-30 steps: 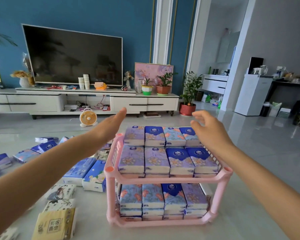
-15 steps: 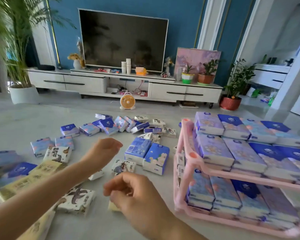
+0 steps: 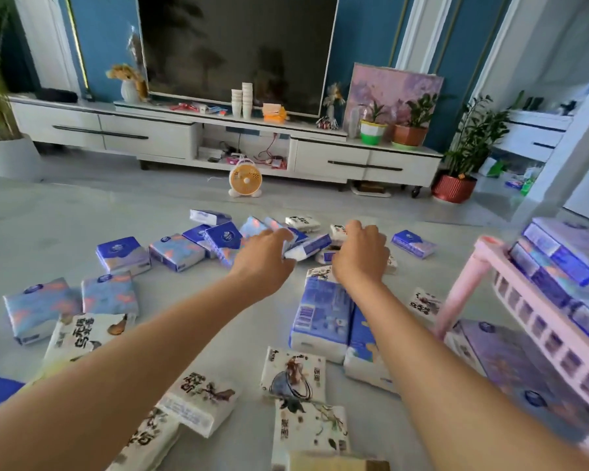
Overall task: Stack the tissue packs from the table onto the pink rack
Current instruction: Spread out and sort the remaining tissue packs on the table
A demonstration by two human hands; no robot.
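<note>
Several tissue packs lie scattered on the grey table (image 3: 82, 219), blue ones at the back and white printed ones nearer me. My left hand (image 3: 264, 258) grips a blue tissue pack (image 3: 308, 248) in the far cluster. Just to the right, my right hand (image 3: 359, 254) lies over a white tissue pack (image 3: 337, 229), its fingers curled round the far edge; most of that pack is hidden. At the right edge stands the pink rack (image 3: 483, 256), both its shelves filled with blue packs (image 3: 558, 253).
Two tall blue packs (image 3: 323, 314) stand between my forearms. More white printed packs (image 3: 293, 372) lie close to me. Beyond the table are an orange fan (image 3: 245, 180), a white TV cabinet (image 3: 364, 161) and a red plant pot (image 3: 453, 188).
My view swung left from the rack to the loose packs. Both hands left the rack's top shelf, reached forward to the far cluster and closed on packs there.
</note>
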